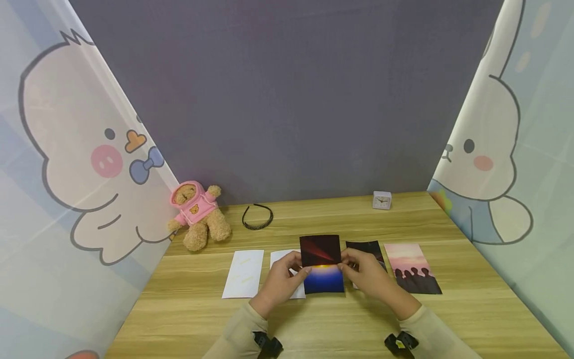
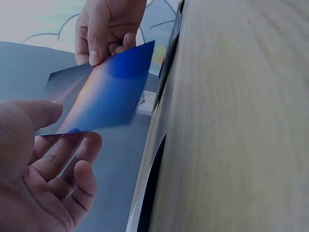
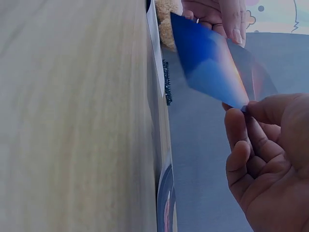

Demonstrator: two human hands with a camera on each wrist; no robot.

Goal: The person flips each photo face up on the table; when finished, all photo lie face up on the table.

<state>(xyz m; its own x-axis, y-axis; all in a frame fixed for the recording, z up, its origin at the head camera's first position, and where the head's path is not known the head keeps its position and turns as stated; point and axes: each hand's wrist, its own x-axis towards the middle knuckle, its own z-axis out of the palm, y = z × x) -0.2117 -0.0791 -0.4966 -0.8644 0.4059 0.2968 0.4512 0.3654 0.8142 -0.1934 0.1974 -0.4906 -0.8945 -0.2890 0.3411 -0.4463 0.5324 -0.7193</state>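
A photo (image 1: 324,282), dark red over a bright band with blue beneath, was held clear of the table (image 1: 323,329) between two grips. The left grip (image 1: 285,275) was closed to the photo's thickness on its left edge, thumb on the picture side and fingers behind; the right grip (image 1: 365,271) pinched the opposite edge likewise, its other fingers loosely bent. Good handling appeared to call for light, matched pressure at both margins: an inward push would probably have bowed the thin photo, and thumbs set farther in could have smudged its face. The two sides were best kept level and moved together. The photo lay directly between the grips, each contact near the bright band; in the head view, its dark half stood above them and its blue half below. A white sheet (image 1: 276,256) lay partly hidden under the left grip, a dark print (image 1: 369,247) partly behind the right grip, and a pink print (image 1: 413,279) farther to the right.
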